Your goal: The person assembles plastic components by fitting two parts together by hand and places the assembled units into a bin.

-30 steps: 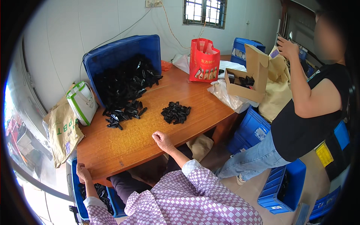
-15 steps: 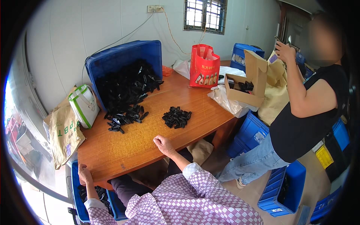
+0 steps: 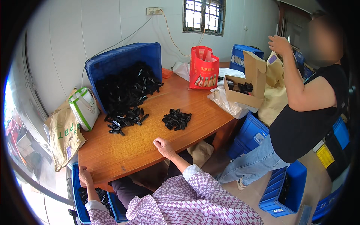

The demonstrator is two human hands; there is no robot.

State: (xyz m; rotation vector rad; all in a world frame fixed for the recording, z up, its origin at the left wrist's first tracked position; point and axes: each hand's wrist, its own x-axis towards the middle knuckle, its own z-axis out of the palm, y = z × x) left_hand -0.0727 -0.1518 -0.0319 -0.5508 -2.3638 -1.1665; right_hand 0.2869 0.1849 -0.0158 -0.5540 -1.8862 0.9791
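My right hand is closed in a loose fist at the front edge of the wooden table, with nothing visible in it. My left hand is at the table's front left corner, its fingers curled against the edge. Beyond my right hand lies a small pile of black elongated pieces, shaped like clips. At the far left, a blue bin is tipped on its side, and a larger heap of similar black pieces spills from it onto the tabletop.
A red bag and an open cardboard box stand at the back right. At left are a white-green bag and a brown paper sack. A person in black stands at right, near a blue crate on the floor.
The person at the right has moved the raised hand slightly left and up. My two hands stay in place; the view has shifted slightly.
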